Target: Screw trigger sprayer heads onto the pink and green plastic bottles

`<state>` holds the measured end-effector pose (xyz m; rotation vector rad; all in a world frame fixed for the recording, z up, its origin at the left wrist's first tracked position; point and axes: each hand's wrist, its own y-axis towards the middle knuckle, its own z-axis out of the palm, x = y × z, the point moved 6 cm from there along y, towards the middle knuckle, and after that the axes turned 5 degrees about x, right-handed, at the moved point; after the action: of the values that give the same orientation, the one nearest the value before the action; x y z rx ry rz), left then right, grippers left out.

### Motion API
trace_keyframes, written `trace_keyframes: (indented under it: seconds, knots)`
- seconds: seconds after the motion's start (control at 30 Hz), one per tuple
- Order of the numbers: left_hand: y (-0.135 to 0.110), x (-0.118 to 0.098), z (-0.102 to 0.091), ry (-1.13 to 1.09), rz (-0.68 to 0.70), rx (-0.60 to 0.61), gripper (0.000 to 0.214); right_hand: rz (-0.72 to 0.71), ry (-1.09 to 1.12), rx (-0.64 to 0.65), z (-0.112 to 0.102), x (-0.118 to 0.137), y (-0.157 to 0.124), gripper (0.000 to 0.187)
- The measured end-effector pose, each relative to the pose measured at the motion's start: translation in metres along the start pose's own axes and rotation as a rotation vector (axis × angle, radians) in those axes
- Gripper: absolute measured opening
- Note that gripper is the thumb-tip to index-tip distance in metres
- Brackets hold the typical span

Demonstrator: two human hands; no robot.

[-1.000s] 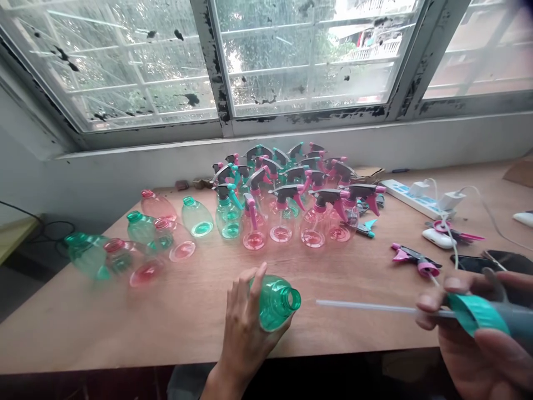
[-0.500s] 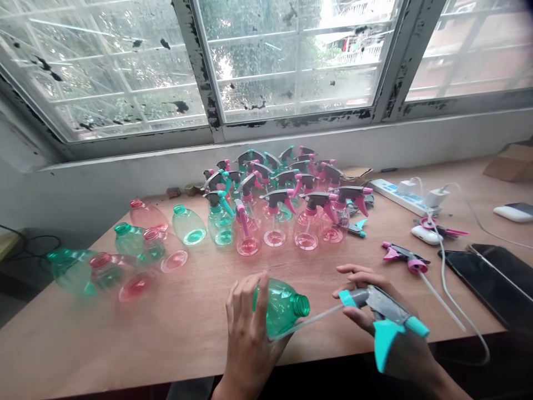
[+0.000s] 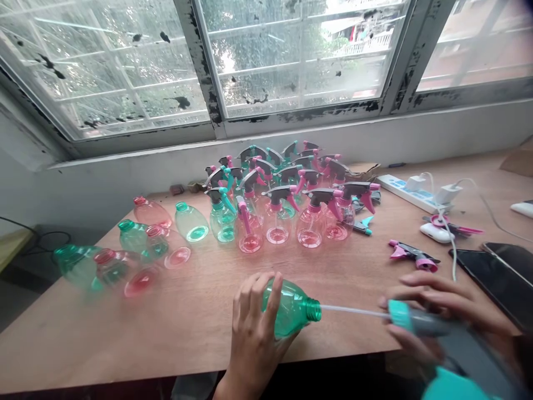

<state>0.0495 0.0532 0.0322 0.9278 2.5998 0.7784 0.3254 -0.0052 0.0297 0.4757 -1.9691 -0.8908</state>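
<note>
Dip tube (image 3: 356, 310) meets bottle mouth (image 3: 315, 310)

The left hand (image 3: 255, 325) grips the tilted green bottle (image 3: 291, 311) over the table (image 3: 200, 339); the right hand (image 3: 458, 297), blurred, holds the teal-and-gray trigger sprayer (image 3: 425, 322). Its tube, beside the bottle earlier, now lines up for entry; whether inside is unclear. Spray bottles (image 3: 308, 232) stand beyond.

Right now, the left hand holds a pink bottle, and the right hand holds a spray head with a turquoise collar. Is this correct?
Not entirely: the bottle in the left hand is green, not pink, as the head view shows. The right hand does hold a spray head with a turquoise collar.
</note>
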Motion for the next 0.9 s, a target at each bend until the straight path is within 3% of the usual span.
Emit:
trace_keyframes:
  seconds: [0.07,0.13,0.2,0.27,0.4,0.5,0.63,0.9]
  knots:
    - [0.000,-0.003,-0.001,-0.018,0.041,0.034,0.095,-0.118,-0.073,0.142,0.022,0.014,0.008,0.064]
    - [0.000,-0.005,-0.001,-0.061,0.074,0.080,0.091,-0.111,-0.181,0.216,0.041,0.020,0.013,0.045]
    - [0.000,-0.007,0.001,-0.096,0.081,0.129,0.073,-0.099,-0.250,0.258,0.056,0.023,0.016,0.031]
    - [0.000,-0.010,0.003,-0.099,0.089,0.168,0.058,-0.141,-0.299,0.252,0.064,0.026,0.016,0.032]
    - [0.001,-0.012,0.007,-0.090,0.140,0.180,0.054,-0.227,-0.293,0.342,0.074,0.020,0.015,0.043]
    - [0.001,-0.006,0.006,-0.115,0.115,0.148,0.056,-0.205,-0.194,0.427,0.079,0.012,0.016,0.034]
    - [-0.001,0.001,0.004,-0.180,0.092,0.142,0.058,-0.145,-0.118,0.400,0.079,0.010,0.019,0.024]
    - [-0.002,0.006,0.006,-0.274,0.083,0.164,0.063,-0.088,-0.020,0.352,0.075,0.006,0.020,0.036]
